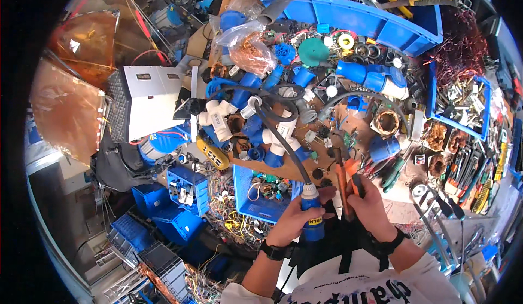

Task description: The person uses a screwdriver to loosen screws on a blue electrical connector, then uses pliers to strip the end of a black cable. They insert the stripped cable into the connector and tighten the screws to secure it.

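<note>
My left hand is closed round a blue cylindrical plug with a white collar, from which a thick black cable arches up over the cluttered bench. My right hand, just to the right, grips orange-handled pliers, their dark metal head pointing up the bench. Above my hands lie white-and-blue connectors, small electronic parts and a loose blue fitting. A green-handled tool rests right of the pliers.
Blue bins stand at the back, right and front of the bench. A white-and-grey case and copper-coloured sheets are at the left. Hand tools crowd the right edge, with more crates low at left.
</note>
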Demonstrator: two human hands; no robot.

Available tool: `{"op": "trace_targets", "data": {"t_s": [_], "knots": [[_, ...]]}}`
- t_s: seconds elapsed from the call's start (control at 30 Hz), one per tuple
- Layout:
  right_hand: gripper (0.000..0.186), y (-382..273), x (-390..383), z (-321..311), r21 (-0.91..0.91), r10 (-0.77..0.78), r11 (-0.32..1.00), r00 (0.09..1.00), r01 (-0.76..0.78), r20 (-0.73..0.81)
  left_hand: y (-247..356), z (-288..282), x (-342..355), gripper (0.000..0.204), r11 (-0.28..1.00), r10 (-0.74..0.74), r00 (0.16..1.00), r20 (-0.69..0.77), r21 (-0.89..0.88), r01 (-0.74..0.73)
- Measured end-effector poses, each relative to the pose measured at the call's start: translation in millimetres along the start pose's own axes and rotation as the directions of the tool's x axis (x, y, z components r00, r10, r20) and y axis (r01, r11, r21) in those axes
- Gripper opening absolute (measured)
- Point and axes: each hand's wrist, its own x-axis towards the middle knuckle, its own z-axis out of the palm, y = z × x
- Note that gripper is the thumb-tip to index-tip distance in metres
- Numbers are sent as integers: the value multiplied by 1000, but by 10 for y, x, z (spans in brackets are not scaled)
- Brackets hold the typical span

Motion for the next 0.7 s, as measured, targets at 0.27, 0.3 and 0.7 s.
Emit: {"op": "trace_targets", "data": {"t_s": [0.27, 0.3, 0.7], "knots": [[26, -172, -42, 19, 135, 38, 990, 996, -49, 85, -85, -1, -10, 23, 982, -112, 989, 91, -143, 125], [26, -208, -50, 25, 153, -2, 988, 996, -13, 93, -104, 2, -2, 21, 976, -77, 987, 142, -193, 104], [23, -290, -61, 21, 111, 23, 992, 960, -56, 278, -24, -1, -1, 20, 977, -155, 969, 192, -115, 179]]}}
